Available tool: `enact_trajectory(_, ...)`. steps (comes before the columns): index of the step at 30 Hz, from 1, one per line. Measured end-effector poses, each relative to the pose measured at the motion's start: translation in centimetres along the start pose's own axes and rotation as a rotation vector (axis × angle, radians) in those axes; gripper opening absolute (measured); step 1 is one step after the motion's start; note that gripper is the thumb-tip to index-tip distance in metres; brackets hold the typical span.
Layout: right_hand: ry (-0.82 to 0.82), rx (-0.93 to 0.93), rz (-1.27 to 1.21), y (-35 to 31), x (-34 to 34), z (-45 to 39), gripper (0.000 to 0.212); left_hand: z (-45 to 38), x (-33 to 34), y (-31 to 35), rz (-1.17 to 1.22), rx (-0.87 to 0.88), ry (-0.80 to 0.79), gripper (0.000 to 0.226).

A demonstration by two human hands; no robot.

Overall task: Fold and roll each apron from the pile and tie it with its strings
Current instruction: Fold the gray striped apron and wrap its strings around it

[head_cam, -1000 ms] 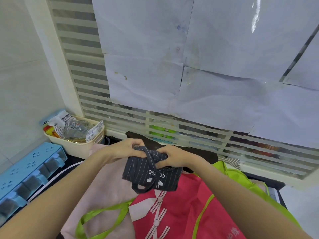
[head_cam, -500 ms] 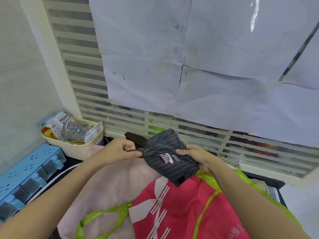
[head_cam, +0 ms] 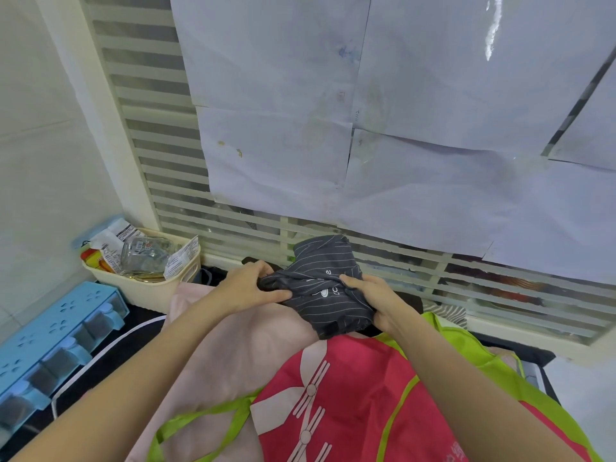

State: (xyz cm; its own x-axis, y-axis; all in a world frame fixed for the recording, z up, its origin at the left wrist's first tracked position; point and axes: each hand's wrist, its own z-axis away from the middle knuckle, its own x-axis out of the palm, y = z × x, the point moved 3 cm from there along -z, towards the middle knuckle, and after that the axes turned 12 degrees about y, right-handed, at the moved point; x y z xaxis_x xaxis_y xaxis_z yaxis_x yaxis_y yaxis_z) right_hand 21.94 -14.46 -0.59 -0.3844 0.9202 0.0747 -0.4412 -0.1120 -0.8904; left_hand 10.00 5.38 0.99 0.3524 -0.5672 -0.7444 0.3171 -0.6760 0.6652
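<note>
A dark grey pinstriped apron [head_cam: 325, 288], bundled into a rough roll with white print on it, is held just above the pile near the window sill. My left hand [head_cam: 253, 288] grips its left end, fingers curled round the cloth. On the right side, my right hand [head_cam: 373, 295] holds the roll, thumb on top and fingers underneath. Below lies a red apron [head_cam: 350, 395] with white pattern and lime green trim. A pale pink apron [head_cam: 233, 345] spreads to the left beneath it. Which strings are tied is hidden by my hands.
A cream basket [head_cam: 146, 288] with packets and a glass jar stands at the back left. A blue drawer organiser [head_cam: 50, 341] sits along the left edge. The slatted window [head_cam: 233, 225], covered with white paper sheets, is right behind the aprons.
The roll has turned in my hands and moved away from me toward the window. My left hand now grips the roll's end instead of pulling a string out to the left.
</note>
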Motion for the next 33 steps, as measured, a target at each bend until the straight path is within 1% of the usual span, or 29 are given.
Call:
enact_trajectory(2, -0.027, -0.006, 0.006, 0.0, 0.2, 0.2, 0.013, -0.5, 0.1, -0.1, -0.102, -0.005, 0.111, 0.031)
enact_trajectory(3, -0.038, -0.002, 0.017, 0.0, 0.3, 0.3, 0.014, -0.7, -0.3, 0.0, -0.137, -0.011, 0.219, 0.017)
enact_trajectory(4, -0.047, 0.005, 0.029, 0.1, 0.4, 0.5, 0.014, -0.7, -0.6, 0.0, -0.121, -0.033, 0.347, 0.009)
enact_trajectory(5, -0.050, 0.011, 0.028, 0.1, 0.5, 0.6, 0.016, -0.8, -0.9, -0.3, -0.018, -0.094, 0.448, 0.007)
enact_trajectory(6, -0.041, 0.009, 0.002, 0.3, 0.6, 0.5, 0.020, -0.7, -1.1, -0.6, 0.165, -0.216, 0.486, 0.014)
enact_trajectory(7, -0.017, 0.001, -0.049, 0.5, 0.7, 0.3, 0.024, -0.3, -1.0, -0.7, 0.418, -0.408, 0.419, 0.028)
enact_trajectory(8, 0.014, -0.004, -0.118, 0.6, 0.9, 0.1, 0.027, 0.2, -0.4, -0.5, 0.679, -0.597, 0.257, 0.043)
enact_trajectory(9, 0.047, -0.004, -0.197, 0.7, 1.2, -0.1, 0.028, 0.9, 0.5, -0.3, 0.851, -0.727, 0.071, 0.056)
enact_trajectory(10, 0.067, 0.005, -0.272, 0.8, 1.4, -0.2, 0.029, 1.5, 1.3, 0.2, 0.916, -0.750, -0.082, 0.064)
enact_trajectory(11, 0.066, 0.021, -0.317, 0.8, 1.9, -0.3, 0.031, 1.8, 1.9, 0.9, 0.921, -0.687, -0.182, 0.067)
enact_trajectory(12, 0.037, 0.039, -0.317, 0.9, 2.4, -0.1, 0.032, 2.1, 2.4, 1.7, 0.907, -0.605, -0.214, 0.064)
enact_trajectory(14, -0.079, 0.069, -0.213, 0.9, 3.5, 0.5, 0.031, 1.8, 3.0, 3.2, 0.919, -0.502, -0.148, 0.050)
enact_trajectory(15, -0.126, 0.079, -0.136, 1.0, 4.1, 0.9, 0.031, 1.5, 3.0, 3.3, 0.934, -0.501, -0.085, 0.049)
enact_trajectory(16, -0.125, 0.072, -0.062, 0.9, 4.4, 1.1, 0.032, 1.2, 2.9, 3.1, 0.936, -0.509, -0.030, 0.051)
enact_trajectory(17, -0.072, 0.030, 0.034, 0.7, 4.3, 1.2, 0.035, 1.1, 2.7, 2.8, 0.892, -0.506, 0.016, 0.050)
enact_trajectory(18, 0.030, -0.048, 0.143, 0.1, 4.0, 1.1, 0.037, 1.0, 2.4, 2.4, 0.816, -0.492, 0.042, 0.048)
enact_trajectory(19, 0.159, -0.161, 0.229, -0.6, 3.5, 1.1, 0.039, 0.9, 2.3, 1.9, 0.719, -0.466, 0.043, 0.043)
enact_trajectory(20, 0.227, -0.279, 0.281, -1.4, 3.3, 1.3, 0.039, 0.9, 2.3, 1.5, 0.631, -0.435, 0.034, 0.039)
enact_trajectory(21, 0.195, -0.368, 0.314, -2.0, 3.5, 1.7, 0.040, 1.0, 2.4, 1.5, 0.580, -0.405, 0.021, 0.035)
enact_trajectory(22, 0.091, -0.420, 0.377, -2.5, 4.1, 2.4, 0.044, 1.2, 2.6, 1.7, 0.544, -0.377, 0.000, 0.032)
enact_trajectory(24, -0.073, -0.507, 0.664, -2.4, 5.8, 3.3, 0.048, 1.2, 3.1, 2.3, 0.478, -0.316, -0.036, 0.031)
enact_trajectory(25, -0.078, -0.564, 0.799, -2.1, 6.3, 3.3, 0.041, 1.2, 3.3, 2.6, 0.451, -0.281, -0.054, 0.032)
enact_trajectory(26, -0.051, -0.611, 0.861, -2.1, 6.7, 3.3, 0.032, 1.2, 3.3, 2.9, 0.431, -0.246, -0.076, 0.033)
enact_trajectory(27, -0.004, -0.621, 0.837, -2.2, 6.7, 3.2, 0.026, 1.2, 3.3, 3.1, 0.414, -0.222, -0.102, 0.034)
enact_trajectory(28, 0.034, -0.540, 0.692, -2.4, 6.4, 3.0, 0.020, 1.2, 3.0, 3.1, 0.404, -0.210, -0.136, 0.037)
enact_trajectory(29, 0.054, -0.428, 0.465, -2.7, 5.8, 2.9, 0.014, 1.2, 2.7, 2.8, 0.396, -0.206, -0.180, 0.041)
enact_trajectory(31, -0.028, -0.207, 0.030, -3.9, 4.8, 2.7, 0.014, 1.4, 1.8, 2.4, 0.367, -0.182, -0.303, 0.046)
enact_trajectory(32, -0.074, -0.164, -0.040, -4.5, 4.3, 2.5, 0.018, 1.6, 1.4, 2.2, 0.338, -0.153, -0.374, 0.045)
enact_trajectory(33, -0.111, -0.160, -0.019, -5.0, 4.0, 2.4, 0.020, 1.7, 1.2, 2.2, 0.302, -0.115, -0.437, 0.045)
